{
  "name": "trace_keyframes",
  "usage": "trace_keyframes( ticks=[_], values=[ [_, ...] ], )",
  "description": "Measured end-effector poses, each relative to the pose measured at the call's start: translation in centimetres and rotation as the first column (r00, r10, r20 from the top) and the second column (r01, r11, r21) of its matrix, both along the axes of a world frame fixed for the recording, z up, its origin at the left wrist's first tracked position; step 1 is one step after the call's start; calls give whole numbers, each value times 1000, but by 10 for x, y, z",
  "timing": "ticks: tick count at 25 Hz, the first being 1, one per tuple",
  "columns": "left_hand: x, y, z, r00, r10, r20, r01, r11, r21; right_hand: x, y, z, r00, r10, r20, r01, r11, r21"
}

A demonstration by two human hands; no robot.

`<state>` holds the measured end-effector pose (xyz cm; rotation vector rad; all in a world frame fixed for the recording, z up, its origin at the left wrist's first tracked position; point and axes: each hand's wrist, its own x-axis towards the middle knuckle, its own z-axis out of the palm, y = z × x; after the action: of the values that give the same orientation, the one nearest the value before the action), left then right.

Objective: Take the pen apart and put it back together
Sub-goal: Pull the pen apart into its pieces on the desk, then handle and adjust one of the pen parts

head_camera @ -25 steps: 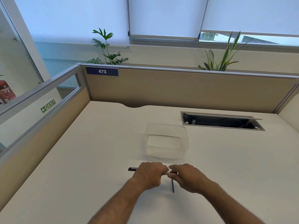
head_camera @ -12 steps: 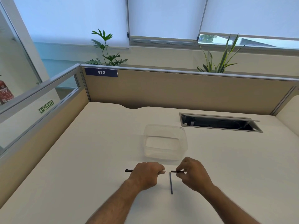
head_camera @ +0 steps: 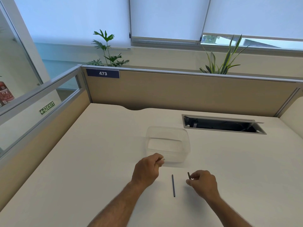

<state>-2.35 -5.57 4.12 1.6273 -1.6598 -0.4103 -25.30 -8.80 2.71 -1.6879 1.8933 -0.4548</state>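
The right hand (head_camera: pixel 203 183) pinches a short dark pen piece (head_camera: pixel 189 175) between thumb and fingertips, just above the desk (head_camera: pixel 98 161). The left hand (head_camera: pixel 146 171) is curled into a fist at the near wall of a clear plastic container (head_camera: pixel 168 143) — whether it holds anything cannot be told. Between the 2 hands a thin dark pen tube (head_camera: pixel 173 185) lies on the desk, toward its near edge — pointing away from the person.
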Motion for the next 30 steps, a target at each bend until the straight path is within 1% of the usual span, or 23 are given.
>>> trace_keyframes(
  ticks=[3, 5, 9, 14, 19, 21, 23, 24, 25, 27, 30],
  values=[
    [-1, -2, 1, 997, 46, -67, -46, 999, -5, 2, 4, -8, 998, -67, 3, 67, 997, 47],
    [-1, -2, 2, 987, 84, -139, -86, 996, -10, 4, 8, -12, 995, -101, 5, 100, 993, 67],
    [-1, -4, 4, 957, 147, -251, -152, 988, -1, 6, 7, -20, 994, -102, -48, 104, 993, 60],
    [-3, -5, 2, 922, 164, -351, -164, 986, 30, 7, 4, -24, 993, -102, -65, 106, 993, 61],
    [-5, -3, 2, 899, 148, -412, -142, 989, 44, 8, 8, -23, 992, -90, -89, 94, 995, 40],
    [-5, -2, 2, 893, 146, -427, -145, 989, 35, 12, 12, -22, 997, -76, -34, 74, 996, -56],
    [-6, -3, 4, 873, 156, -462, -160, 987, 31, 18, 15, -21, 996, 10, 90, 6, 984, -176],
    [-7, -3, 5, 856, 161, -491, -167, 985, 31, 22, 17, -19, 986, 75, 148, -42, 977, -210],
    [-8, -3, 6, 836, 163, -523, -173, 984, 31, 26, 18, -17, 970, 142, 196, -98, 971, -219],
    [-10, -3, 8, 790, 162, -591, -179, 983, 31, 35, 20, -14, 932, 240, 271, -197, 965, -175],
    [-15, -3, 10, 676, 173, -716, -204, 978, 44, 44, 22, -12, 887, 273, 373, -249, 962, -110]
  ],
)
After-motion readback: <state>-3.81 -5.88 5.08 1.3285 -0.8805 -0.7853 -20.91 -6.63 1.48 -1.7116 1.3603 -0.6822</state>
